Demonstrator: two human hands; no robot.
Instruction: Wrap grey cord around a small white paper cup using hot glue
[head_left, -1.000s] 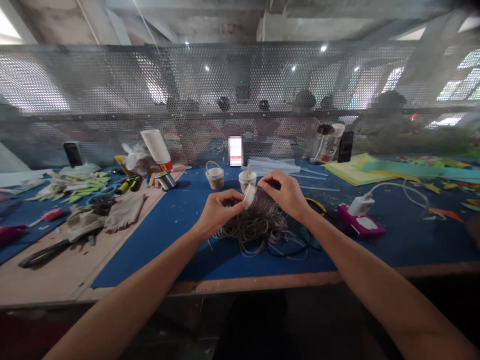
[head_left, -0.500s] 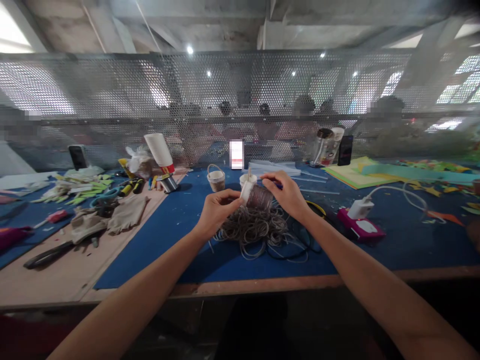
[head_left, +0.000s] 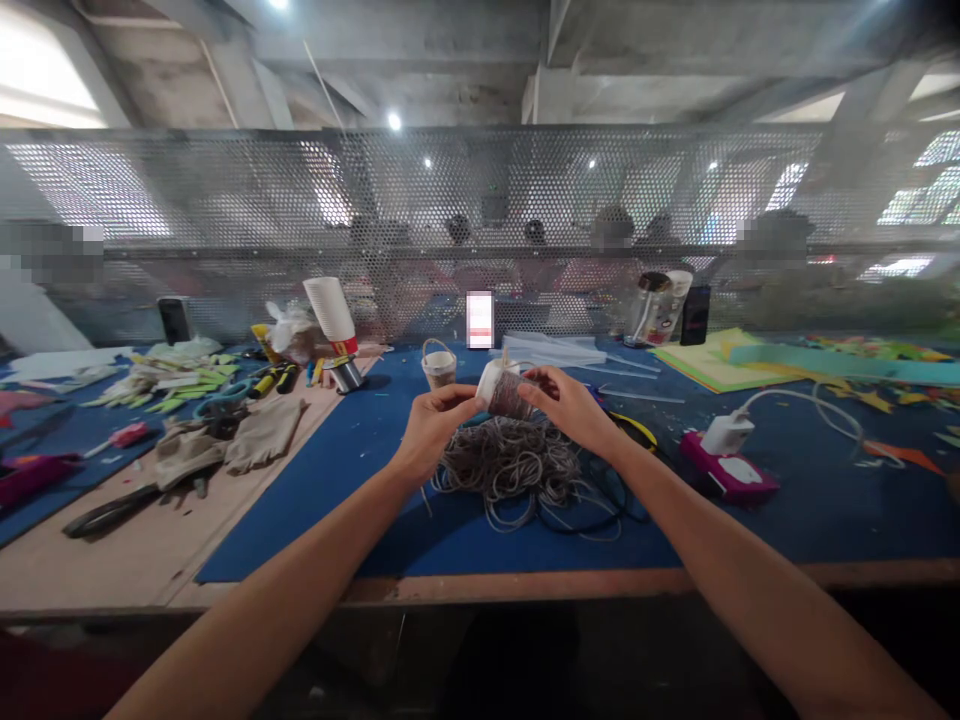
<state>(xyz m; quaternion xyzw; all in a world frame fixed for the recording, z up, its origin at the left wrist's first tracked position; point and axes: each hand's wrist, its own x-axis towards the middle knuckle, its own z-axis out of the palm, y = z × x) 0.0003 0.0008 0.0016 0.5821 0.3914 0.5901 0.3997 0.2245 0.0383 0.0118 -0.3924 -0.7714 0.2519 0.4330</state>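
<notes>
Between both hands a paper cup (head_left: 505, 390), wrapped in grey-brown cord with a white band bare at its left end, is held tilted on its side. My left hand (head_left: 439, 418) pinches the white end. On the right side, my right hand (head_left: 564, 402) has its fingers closed on the cord-wrapped part. Below the cup lies a loose heap of grey cord (head_left: 514, 465) on the blue mat. A small wrapped bucket with a handle (head_left: 439, 366) stands just behind my left hand. Another rim behind the held cup is mostly hidden.
A stack of white paper cups (head_left: 331, 312) leans at the left, near work gloves (head_left: 264, 437) and scissors (head_left: 221, 398). A purple power socket with a white charger (head_left: 727, 470) sits at the right. Clear strips (head_left: 555, 348) lie behind the hands, before a perforated screen (head_left: 450, 190).
The right hand has come down and closed on the cup's side; before, it was raised beside it. The cup has turned somewhat. The whole view has shifted slightly.
</notes>
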